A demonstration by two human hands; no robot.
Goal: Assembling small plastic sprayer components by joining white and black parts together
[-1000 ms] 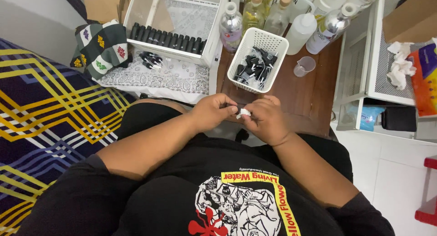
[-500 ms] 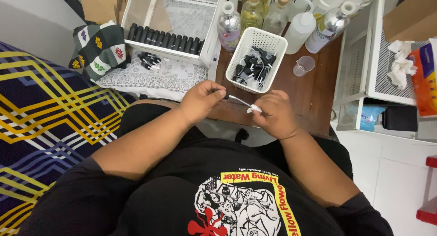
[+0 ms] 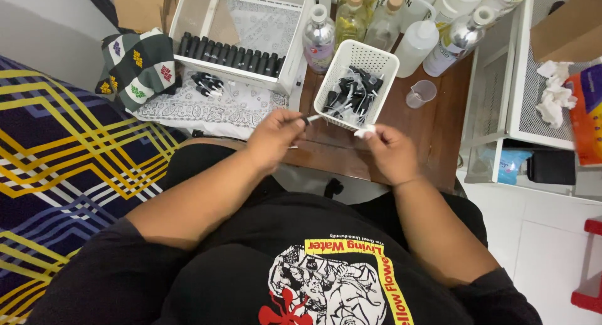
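Left hand [image 3: 274, 137] pinching a thin tube [image 3: 311, 119] just below the basket [image 3: 356, 82] — right hand [image 3: 389, 152] closed on a white wad [image 3: 365, 132] (tissue, perhaps), also below the basket.

Wooden table [image 3: 439, 131], white tiled floor [image 3: 539, 237], patterned bedspread [image 3: 56, 168].

My hands: 2, left [image 3: 274, 137] + right [image 3: 390, 153]
White baskets [image 3: 379, 63]: 1, full of small black parts, too jumbled to count
Bottles at back [image 3: 319, 40]: approx 7, some cut off by frame
Clear measuring cups [image 3: 420, 94]: 1
Black tubes in tray row [image 3: 229, 54]: approx 12
Orange packs [image 3: 588, 115]: 1
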